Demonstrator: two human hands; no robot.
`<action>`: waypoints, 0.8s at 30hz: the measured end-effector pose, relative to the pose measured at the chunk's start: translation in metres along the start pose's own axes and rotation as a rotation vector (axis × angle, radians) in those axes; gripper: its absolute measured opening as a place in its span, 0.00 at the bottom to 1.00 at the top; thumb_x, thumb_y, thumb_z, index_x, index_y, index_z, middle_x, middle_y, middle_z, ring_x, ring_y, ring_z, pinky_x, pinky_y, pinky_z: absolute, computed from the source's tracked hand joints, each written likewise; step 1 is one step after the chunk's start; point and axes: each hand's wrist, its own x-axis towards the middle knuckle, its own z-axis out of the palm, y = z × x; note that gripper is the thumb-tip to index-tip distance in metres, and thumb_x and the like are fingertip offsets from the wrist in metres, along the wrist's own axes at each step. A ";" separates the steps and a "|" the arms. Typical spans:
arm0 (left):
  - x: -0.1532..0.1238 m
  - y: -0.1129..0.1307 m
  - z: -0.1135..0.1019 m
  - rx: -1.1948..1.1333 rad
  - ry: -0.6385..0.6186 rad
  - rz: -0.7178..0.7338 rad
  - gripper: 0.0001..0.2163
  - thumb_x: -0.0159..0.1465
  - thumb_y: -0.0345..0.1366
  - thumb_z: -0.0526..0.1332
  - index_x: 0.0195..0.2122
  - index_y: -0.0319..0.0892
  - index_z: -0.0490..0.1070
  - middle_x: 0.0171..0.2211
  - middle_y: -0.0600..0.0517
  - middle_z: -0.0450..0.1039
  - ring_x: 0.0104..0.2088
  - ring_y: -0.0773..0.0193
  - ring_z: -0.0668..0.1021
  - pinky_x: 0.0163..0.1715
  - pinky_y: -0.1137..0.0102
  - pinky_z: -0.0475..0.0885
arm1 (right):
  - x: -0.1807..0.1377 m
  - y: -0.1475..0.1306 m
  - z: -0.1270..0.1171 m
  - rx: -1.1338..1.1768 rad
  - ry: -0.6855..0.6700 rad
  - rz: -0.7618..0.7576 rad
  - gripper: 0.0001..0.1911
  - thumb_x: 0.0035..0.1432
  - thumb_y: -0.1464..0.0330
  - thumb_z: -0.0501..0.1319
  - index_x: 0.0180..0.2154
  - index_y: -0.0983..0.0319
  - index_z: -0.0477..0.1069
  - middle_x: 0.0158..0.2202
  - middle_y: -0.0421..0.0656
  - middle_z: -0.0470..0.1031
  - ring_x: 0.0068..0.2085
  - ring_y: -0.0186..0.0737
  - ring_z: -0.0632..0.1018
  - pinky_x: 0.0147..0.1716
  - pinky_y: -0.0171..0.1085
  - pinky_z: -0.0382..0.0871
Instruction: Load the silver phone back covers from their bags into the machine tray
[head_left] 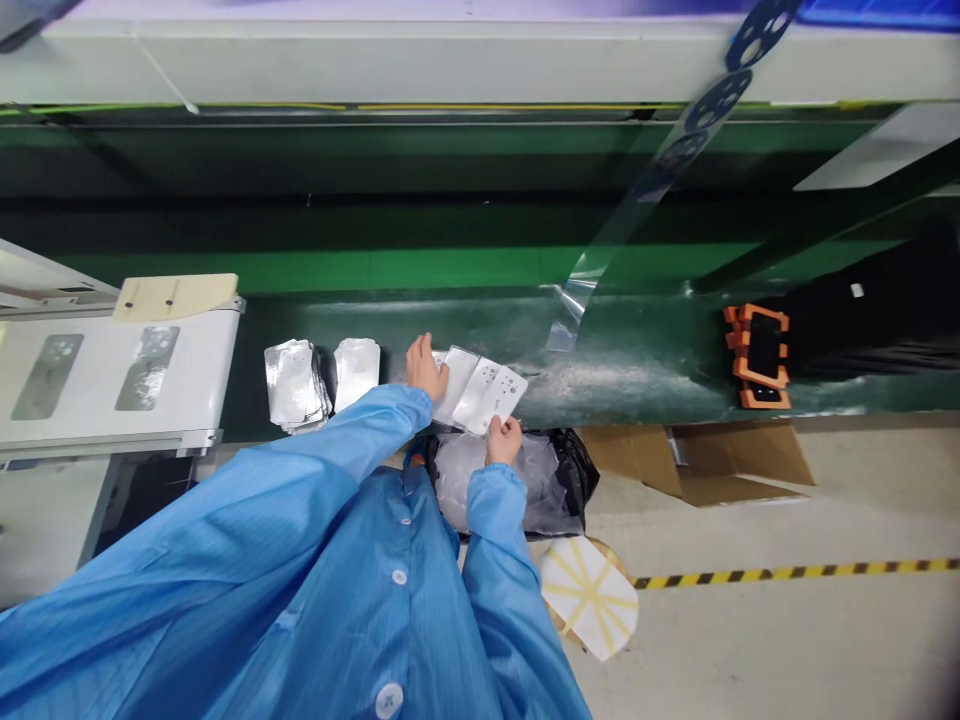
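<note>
My left hand (426,370) is at the left end of a fanned row of white phone back sheets (466,390), its fingers curled over that end and the thumb against the sheets. Along the lower edge of the front sheet (504,392), which has dark camera holes at its top, my right hand (504,440) pinches with thumb and fingers. To the left lie a small pile of silvery sheets (357,372) and a thicker, uneven pile (292,385) of similar ones. Both sit on the dark green bench (637,370).
A conveyor (97,375) carrying two silvery sheets ends at the left. A clear strip (600,260) with dark discs hangs down to the bench. Orange-framed devices (763,350) stand at right. Below are a black bag (577,470) of translucent pieces and an open cardboard box (735,460).
</note>
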 end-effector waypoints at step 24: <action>-0.208 -0.045 -0.254 -0.912 -0.738 -0.264 0.16 0.58 0.50 0.66 0.38 0.43 0.79 0.36 0.45 0.81 0.37 0.52 0.82 0.39 0.59 0.77 | -0.199 -0.208 0.159 -0.567 -1.456 -0.330 0.13 0.59 0.56 0.62 0.33 0.59 0.70 0.24 0.37 0.70 0.25 0.34 0.73 0.25 0.33 0.70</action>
